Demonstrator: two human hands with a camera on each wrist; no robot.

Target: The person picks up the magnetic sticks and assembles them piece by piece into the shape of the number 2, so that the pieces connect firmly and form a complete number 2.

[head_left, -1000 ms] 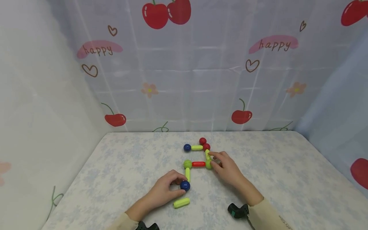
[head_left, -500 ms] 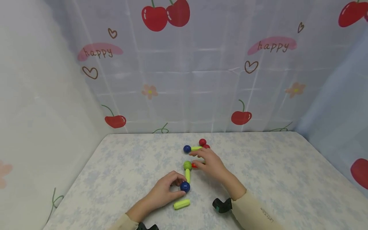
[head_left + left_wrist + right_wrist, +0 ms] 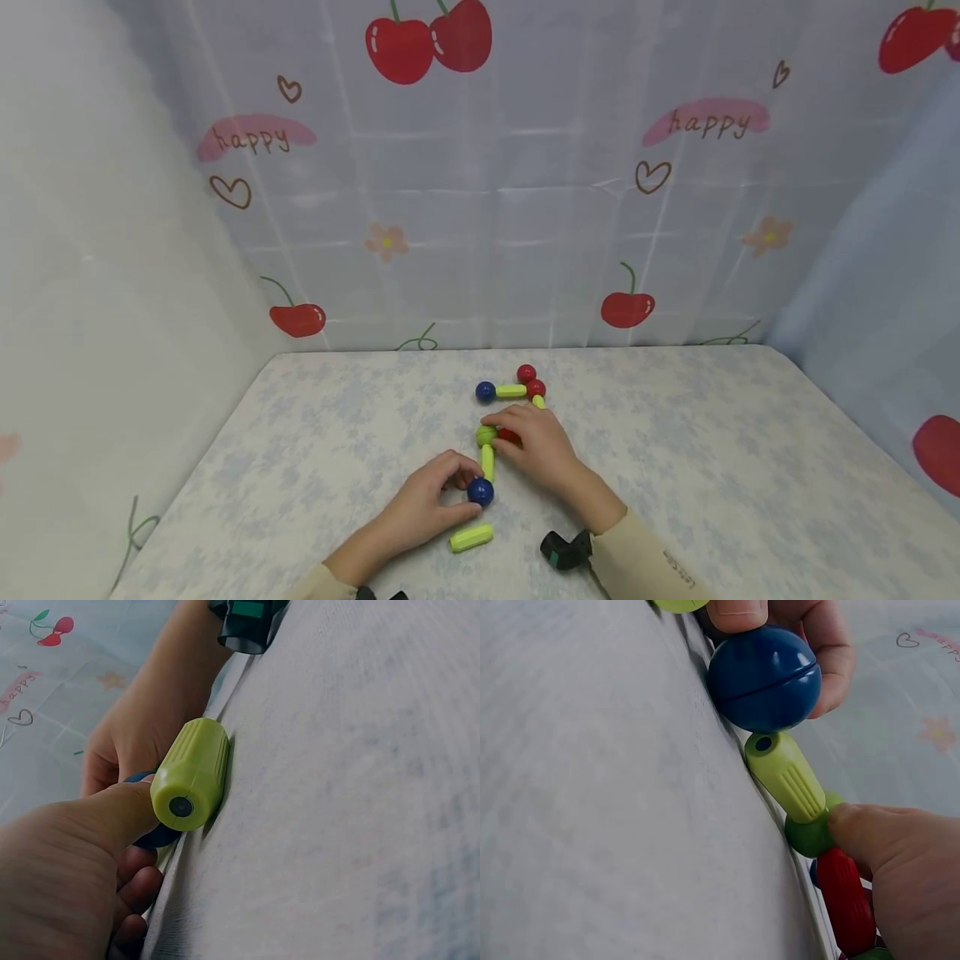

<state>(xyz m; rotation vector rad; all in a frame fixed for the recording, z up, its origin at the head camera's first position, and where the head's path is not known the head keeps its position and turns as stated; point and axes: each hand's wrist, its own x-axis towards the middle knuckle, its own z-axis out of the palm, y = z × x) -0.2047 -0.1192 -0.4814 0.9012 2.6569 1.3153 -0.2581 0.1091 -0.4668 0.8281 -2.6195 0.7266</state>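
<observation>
In the head view, my left hand (image 3: 423, 500) pinches a blue ball (image 3: 481, 492) between thumb and fingers. A yellow-green magnetic rod (image 3: 488, 462) runs from that ball to a green ball (image 3: 486, 436). My right hand (image 3: 538, 446) has thumb and index finger on either side of this green ball. The right wrist view shows the thumb pressing the green ball (image 3: 810, 831), with a red rod (image 3: 845, 900) joined beyond it. A loose yellow-green rod (image 3: 471, 537) lies just in front of the left hand; the left wrist view shows its end (image 3: 187, 780) close up.
Farther back, a dark blue ball (image 3: 486, 392), a yellow-green rod (image 3: 511, 390) and a red ball (image 3: 536, 389) form a line. Another red ball (image 3: 527, 373) touches behind. The table (image 3: 337, 417) meets a cherry-print curtain (image 3: 480, 208) at the back.
My right hand has moved left, from the green ball at the red rod's right end to the one at its left end. The left hand stays at the blue ball.
</observation>
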